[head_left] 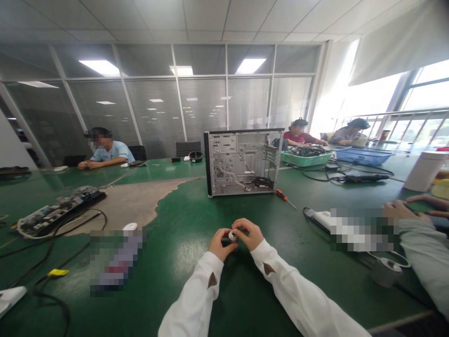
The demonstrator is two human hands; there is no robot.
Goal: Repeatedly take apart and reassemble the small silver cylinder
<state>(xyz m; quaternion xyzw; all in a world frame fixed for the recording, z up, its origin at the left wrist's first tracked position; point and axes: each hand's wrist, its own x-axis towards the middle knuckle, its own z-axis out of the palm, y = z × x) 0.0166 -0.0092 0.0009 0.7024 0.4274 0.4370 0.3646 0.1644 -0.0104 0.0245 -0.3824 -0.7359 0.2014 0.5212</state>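
At ten o'clock on the green table (182, 213), counting from the hands, note a long open casing (63, 213) full of exposed parts, probably set aside to free the middle; at nine, nearer in, a white rounded object (130, 227); at the hub, grasping a small round pale piece (232, 237) from one side with the left hand (220, 243), and from above and the other side with the right hand (248, 235), both by the fingertips, likely for steadiness and a clear view; at twelve, beyond, a computer case (244, 163) standing upright, open side toward the hands, perhaps for easy access; at one, just beside its lower right corner, an orange-handled screwdriver (285, 198), seemingly left within reach; at three, a co-worker's grey sleeve (424, 252), well apart.
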